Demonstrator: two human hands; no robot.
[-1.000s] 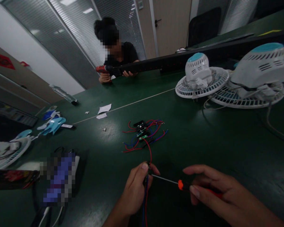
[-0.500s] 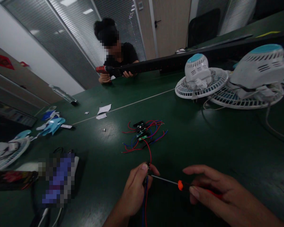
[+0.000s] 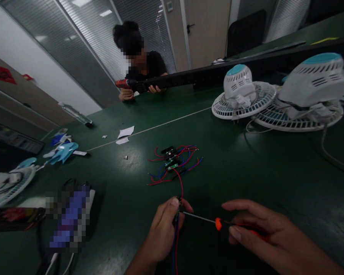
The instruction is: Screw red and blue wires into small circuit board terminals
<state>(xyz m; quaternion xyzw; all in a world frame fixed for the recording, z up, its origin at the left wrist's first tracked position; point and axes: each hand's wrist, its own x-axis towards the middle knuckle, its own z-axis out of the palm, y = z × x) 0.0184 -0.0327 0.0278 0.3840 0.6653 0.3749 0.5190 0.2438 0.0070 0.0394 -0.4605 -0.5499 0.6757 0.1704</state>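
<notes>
My left hand point(image 3: 163, 231) pinches a small dark part point(image 3: 178, 208) that has red and blue wires point(image 3: 175, 244) running from it. My right hand point(image 3: 263, 236) grips a screwdriver point(image 3: 218, 223) with an orange-red handle; its metal tip rests against the part at my left thumb. A red wire leads from the part up to a cluster of small circuit boards with red and blue wires point(image 3: 173, 162) on the green table point(image 3: 246, 172).
Two white fans point(image 3: 243, 95) point(image 3: 312, 91) lie face down at the right. A person point(image 3: 140, 61) sits across the table holding a red power tool on a long black bar point(image 3: 218, 74). Fan parts and blue blades point(image 3: 61, 151) lie at the left, paper scraps point(image 3: 126, 133) beyond.
</notes>
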